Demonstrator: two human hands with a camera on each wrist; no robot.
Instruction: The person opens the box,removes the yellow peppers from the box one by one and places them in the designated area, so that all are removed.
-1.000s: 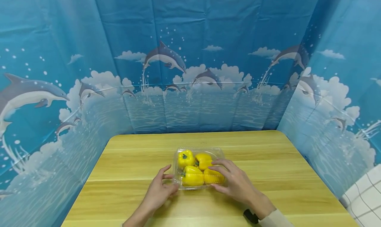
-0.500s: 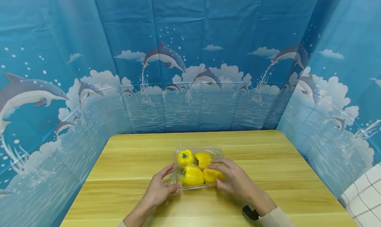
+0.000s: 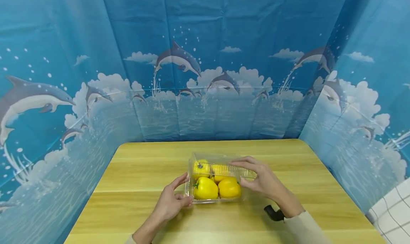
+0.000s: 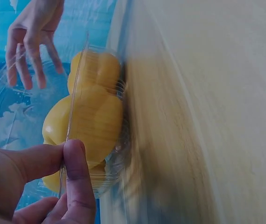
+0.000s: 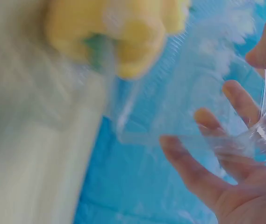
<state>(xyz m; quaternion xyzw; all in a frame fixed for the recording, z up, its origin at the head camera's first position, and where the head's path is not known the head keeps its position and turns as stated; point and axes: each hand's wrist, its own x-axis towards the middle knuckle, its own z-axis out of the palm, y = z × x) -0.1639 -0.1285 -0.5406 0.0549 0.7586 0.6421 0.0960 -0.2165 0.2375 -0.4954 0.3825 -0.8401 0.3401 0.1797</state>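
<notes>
Head view: clear box sat on the table between the two hands, immediately right of the left hand and left of the right. Left thumb and fingers were pinched on the box's near left edge, thumb on the near side; probably a brace, so the base wouldn't slide or tip with the lid being handled. Right hand had the clear lid between thumb and fingers at its right end, fingers spread over the outside, thumb on the other face. Wide spread likely suited thin plastic that flexes easily. Right wrist view was blurred there, so I couldn't say how firm that grip was.

Lid stood tilted up over the far half, ribbed edge across the back pair of yellow peppers. Near left pepper lay just right of the left thumb; near right pepper just left of the right thumb, both uncovered. Far left pepper and far right pepper sat beyond them, seen mostly through plastic. Tight packing presumably stopped rolling.
</notes>
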